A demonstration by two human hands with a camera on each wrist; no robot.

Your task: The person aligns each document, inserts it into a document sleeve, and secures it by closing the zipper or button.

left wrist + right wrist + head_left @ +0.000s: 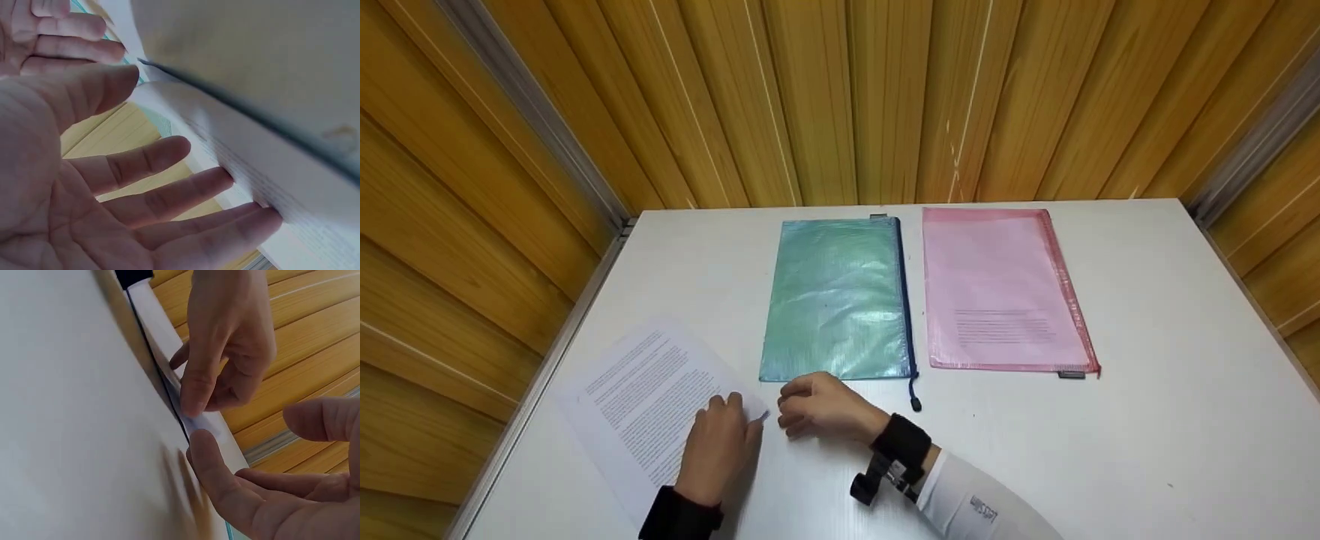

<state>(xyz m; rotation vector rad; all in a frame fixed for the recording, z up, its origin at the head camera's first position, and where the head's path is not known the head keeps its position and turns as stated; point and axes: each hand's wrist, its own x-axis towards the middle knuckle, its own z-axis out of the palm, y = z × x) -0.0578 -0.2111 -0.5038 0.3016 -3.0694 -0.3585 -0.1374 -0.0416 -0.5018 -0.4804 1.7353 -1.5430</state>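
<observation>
One printed paper (pixel 637 382) on a white table (pixel 1170 337), left of the green pouch (pixel 836 300) and nearer the body; partly beneath the left hand (pixel 716 446), mostly out to that hand's left; aslant to the green pouch, long axis from far left to near right; start of the text at the far-left end, lines of print across that axis; one corner slightly raised, towards the green pouch's near-left corner; left hand nearer the body than that pouch corner, loosely extended, fingertips on the printed face, thumb by the raised edge, black band at the wrist; right hand (pixel 832 409) at the green pouch's near edge, released, fingers softly bent, just beside the paper's raised corner; green pouch with long axis far to near, dark zip (pixel 905 300) along the right side, zip pull (pixel 916 404) past the near-right corner; just right of the green pouch, a pink pouch (pixel 997 262), lines of print showing through.
</observation>
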